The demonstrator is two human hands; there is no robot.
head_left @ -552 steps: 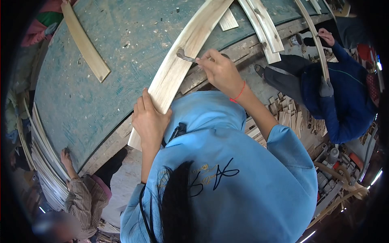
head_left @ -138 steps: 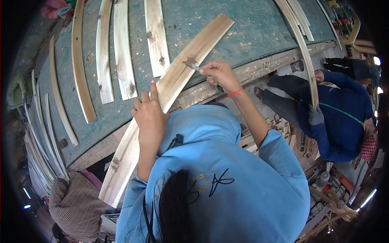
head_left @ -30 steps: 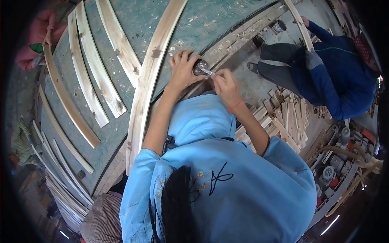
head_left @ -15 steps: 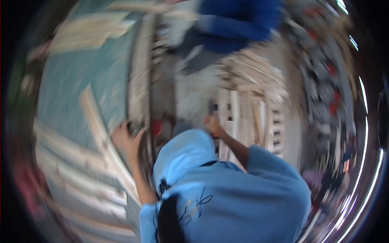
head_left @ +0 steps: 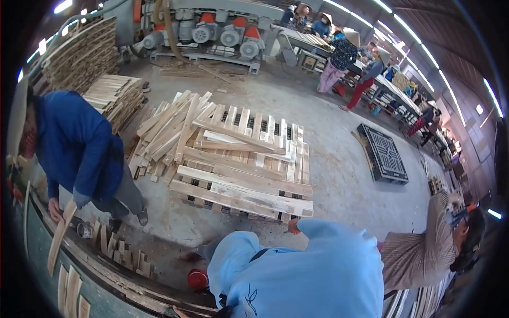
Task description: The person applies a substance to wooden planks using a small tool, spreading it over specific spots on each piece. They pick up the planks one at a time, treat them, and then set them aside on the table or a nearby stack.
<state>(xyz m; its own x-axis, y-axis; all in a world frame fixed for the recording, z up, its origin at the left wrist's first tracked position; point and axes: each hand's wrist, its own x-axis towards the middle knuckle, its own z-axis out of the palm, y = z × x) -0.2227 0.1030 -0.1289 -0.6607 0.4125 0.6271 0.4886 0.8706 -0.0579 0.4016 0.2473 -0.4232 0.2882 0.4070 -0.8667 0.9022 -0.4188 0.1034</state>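
My right hand (head_left: 293,226) shows as a small patch beyond my blue sleeve, right at the near edge of a pallet stacked with wooden boards (head_left: 260,202). Its fingers are mostly hidden. Down at the bottom edge, only a sliver of my left hand (head_left: 179,311) appears beside the wooden rail (head_left: 119,278) of the green-topped table (head_left: 101,291). What it touches is out of sight. A red container (head_left: 198,279) stands on the floor between that rail and my body.
At left a co-worker in blue (head_left: 85,143) holds a board (head_left: 59,238) over the table. Another person in a striped top (head_left: 424,254) is close on my right. A black plastic pallet (head_left: 383,152) lies on the floor. Machinery (head_left: 222,37) and board stacks (head_left: 79,53) stand behind.
My view has swung right, away from the table toward the pallet and the hall. My left hand, spread over the table edge before, is now almost out of frame.
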